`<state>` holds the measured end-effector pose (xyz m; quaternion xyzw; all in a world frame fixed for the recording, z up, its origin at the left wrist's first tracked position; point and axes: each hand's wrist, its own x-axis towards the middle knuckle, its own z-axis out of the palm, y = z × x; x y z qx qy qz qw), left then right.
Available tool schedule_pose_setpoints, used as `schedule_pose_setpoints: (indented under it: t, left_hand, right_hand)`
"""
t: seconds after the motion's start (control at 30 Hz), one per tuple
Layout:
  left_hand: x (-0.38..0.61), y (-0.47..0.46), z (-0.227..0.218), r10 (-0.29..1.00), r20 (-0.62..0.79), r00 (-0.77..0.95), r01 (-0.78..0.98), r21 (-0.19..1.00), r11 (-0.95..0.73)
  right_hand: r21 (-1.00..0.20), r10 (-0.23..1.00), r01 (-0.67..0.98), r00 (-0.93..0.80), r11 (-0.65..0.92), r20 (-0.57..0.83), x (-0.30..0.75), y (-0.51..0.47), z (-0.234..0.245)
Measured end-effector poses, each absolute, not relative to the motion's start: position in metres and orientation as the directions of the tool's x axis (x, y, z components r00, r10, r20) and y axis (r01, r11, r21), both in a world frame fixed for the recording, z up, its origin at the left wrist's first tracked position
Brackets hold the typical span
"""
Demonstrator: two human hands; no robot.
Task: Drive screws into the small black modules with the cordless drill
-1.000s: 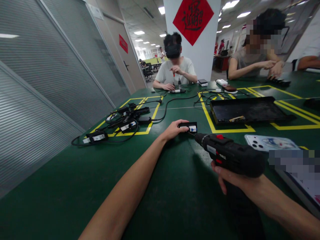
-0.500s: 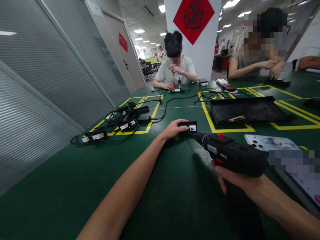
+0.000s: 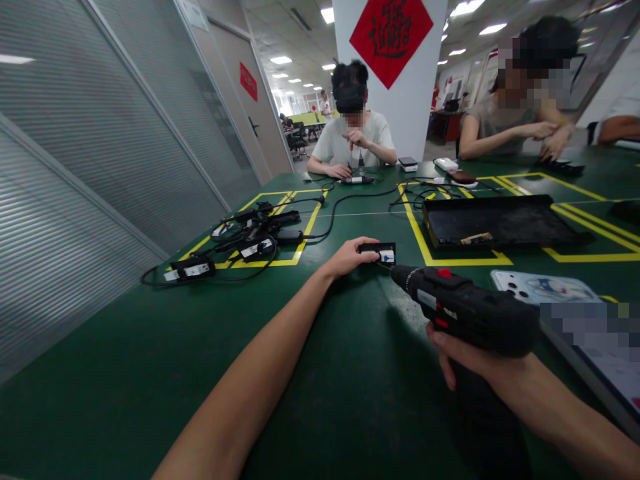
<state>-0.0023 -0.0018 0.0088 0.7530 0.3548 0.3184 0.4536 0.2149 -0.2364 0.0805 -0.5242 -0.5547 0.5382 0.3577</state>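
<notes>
My left hand (image 3: 347, 257) reaches out over the green table (image 3: 150, 360) and grips the left end of a small black adapter (image 3: 381, 253) with a white and blue label. My right hand (image 3: 473, 363) is wrapped round the grip of a black electric screwdriver (image 3: 465, 310) with red buttons. Its bit tip touches the adapter's near side.
A pile of black adapters and cables (image 3: 240, 243) lies at the left inside yellow tape lines. A black tray (image 3: 500, 223) sits at the right, a phone (image 3: 543, 288) beside it. Two people sit across the table, one working with a red-handled screwdriver.
</notes>
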Motion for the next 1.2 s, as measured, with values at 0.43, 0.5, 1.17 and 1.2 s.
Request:
schedule_pose_setpoints:
  t: [0.43, 0.5, 1.17, 1.2]
  left_hand:
    - [-0.0019, -0.0020, 0.0076, 0.825, 0.147, 0.545, 0.233, 0.919, -0.317]
    - [-0.0017, -0.0015, 0.0072, 0.829, 0.145, 0.540, 0.238, 0.918, -0.316]
    - [-0.0008, -0.0030, 0.0102, 0.825, 0.155, 0.543, 0.248, 0.909, -0.334]
    - [-0.0008, -0.0030, 0.0103, 0.826, 0.159, 0.542, 0.255, 0.905, -0.341]
  right_hand:
    - [-0.966, 0.970, 0.227, -0.176, -0.124, -0.166, 0.2145, -0.2383, 0.0873]
    - [-0.965, 0.971, 0.231, -0.171, -0.125, -0.167, 0.2145, -0.2388, 0.0872]
    - [-0.963, 0.965, 0.241, -0.201, -0.119, -0.169, 0.2133, -0.2392, 0.0866]
    - [-0.966, 0.966, 0.233, -0.201, -0.115, -0.163, 0.2131, -0.2389, 0.0858]
